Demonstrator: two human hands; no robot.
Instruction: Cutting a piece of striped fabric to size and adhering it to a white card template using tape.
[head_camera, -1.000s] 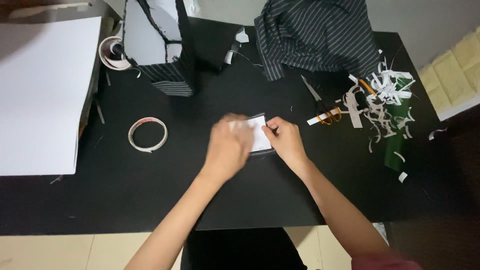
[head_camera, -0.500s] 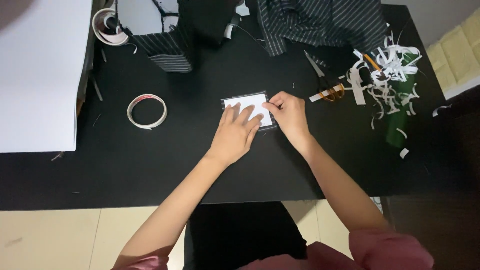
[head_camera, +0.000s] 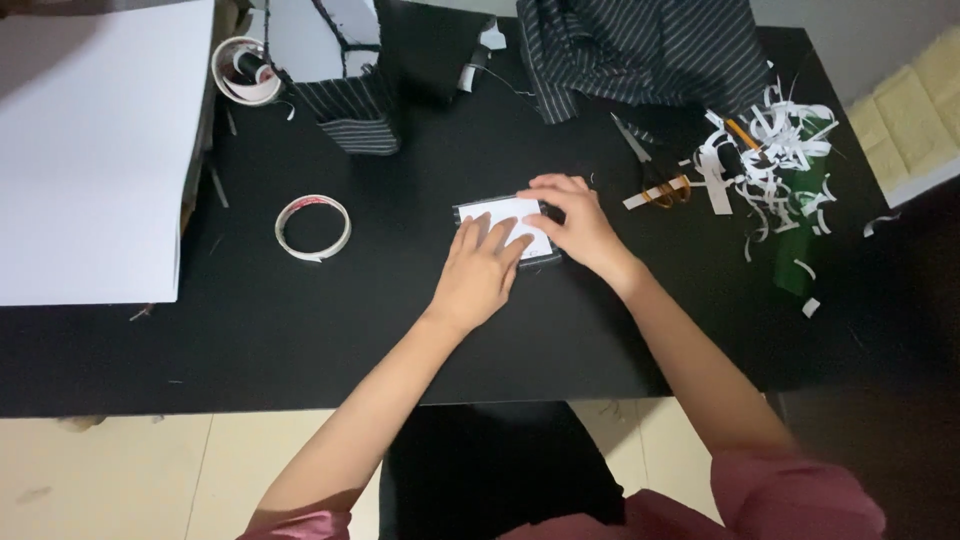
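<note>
- Both hands press a small white card (head_camera: 505, 215) flat on the black worktop (head_camera: 300, 320), apparently to keep it steady over a dark piece beneath.
- The left hand (head_camera: 480, 270) lies open, fingers spread on the card; the right hand (head_camera: 575, 222) curves loosely over its right edge, gripping nothing.
- A tape roll (head_camera: 312, 226) sits well apart to the left; paper scraps (head_camera: 770, 150) and scissors (head_camera: 650, 170) lie to the right.
- The card's right end is hidden, and the dark piece is hard to make out.

Home craft desk: black table (head_camera: 300, 340), tape roll (head_camera: 312, 227), paper scraps (head_camera: 775, 150), striped fabric (head_camera: 640, 45), scissors (head_camera: 650, 175), tiled floor (head_camera: 150, 470).
</note>
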